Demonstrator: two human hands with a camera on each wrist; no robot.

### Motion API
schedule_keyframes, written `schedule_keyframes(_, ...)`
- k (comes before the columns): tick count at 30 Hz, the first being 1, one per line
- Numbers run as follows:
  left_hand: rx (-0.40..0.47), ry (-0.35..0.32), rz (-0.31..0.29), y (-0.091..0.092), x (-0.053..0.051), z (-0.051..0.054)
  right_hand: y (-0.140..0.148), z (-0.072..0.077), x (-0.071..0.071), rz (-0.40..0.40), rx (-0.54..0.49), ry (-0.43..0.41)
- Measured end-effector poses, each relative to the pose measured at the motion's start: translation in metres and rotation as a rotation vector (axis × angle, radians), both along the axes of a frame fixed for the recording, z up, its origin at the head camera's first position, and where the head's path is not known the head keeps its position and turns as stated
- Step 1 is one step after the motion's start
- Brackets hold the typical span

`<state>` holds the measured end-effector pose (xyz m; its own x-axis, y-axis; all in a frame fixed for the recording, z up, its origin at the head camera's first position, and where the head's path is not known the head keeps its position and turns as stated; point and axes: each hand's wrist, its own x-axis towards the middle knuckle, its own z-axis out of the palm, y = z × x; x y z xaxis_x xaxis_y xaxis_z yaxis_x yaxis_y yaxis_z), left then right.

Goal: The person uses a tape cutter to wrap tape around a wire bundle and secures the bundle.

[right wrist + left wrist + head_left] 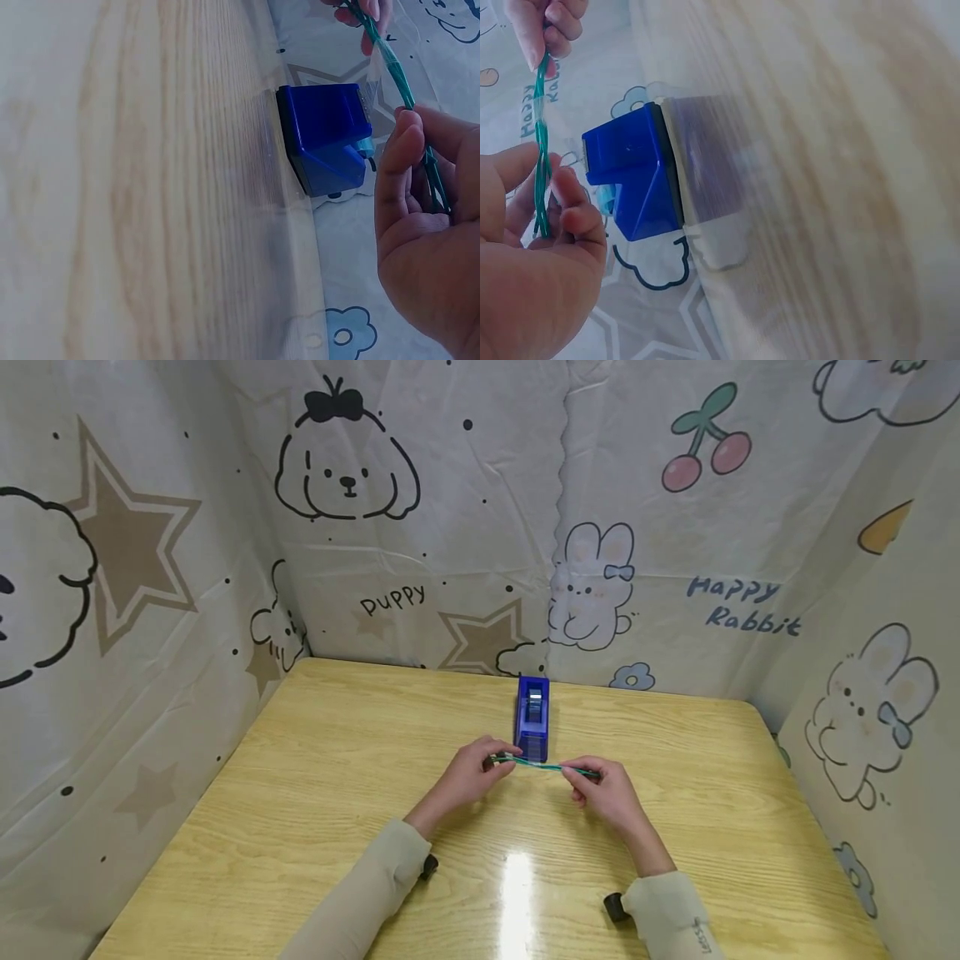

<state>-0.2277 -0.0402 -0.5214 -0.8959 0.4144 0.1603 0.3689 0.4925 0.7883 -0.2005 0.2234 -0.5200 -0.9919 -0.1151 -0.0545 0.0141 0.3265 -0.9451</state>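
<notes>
A thin bundle of green wires (538, 766) is stretched between both hands, just in front of a blue tape dispenser (532, 718). My left hand (476, 770) pinches its left end; my right hand (603, 785) pinches the right end between thumb and fingers. Clear tape (540, 112) lies on the middle of the bundle in the left wrist view. In the right wrist view, a clear strip of tape (375, 71) appears to run from the dispenser's cutting edge to the wires. Neither hand touches the dispenser.
The dispenser stands on a light wooden table (337, 727) near its back edge. A printed curtain (480, 527) hangs behind and at both sides. Black bands (617, 907) show at both sleeve cuffs.
</notes>
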Motion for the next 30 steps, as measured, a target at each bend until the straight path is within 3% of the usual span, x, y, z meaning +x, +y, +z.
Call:
schedule_keyframes(14,-0.009,0.039,0.031,0.0015,0.0005,0.0025,-0.0030,0.0017,-0.0033,-0.024,0.054,-0.041)
schedule_keyframes(20,0.034,0.002,0.029,0.0005,-0.0008,0.0005,-0.0033,-0.0006,-0.0045,-0.024,0.054,-0.057)
schedule_keyframes(30,0.065,-0.052,0.017,0.0004,-0.0051,-0.0014,-0.0008,-0.0037,-0.0054,-0.009,0.102,0.067)
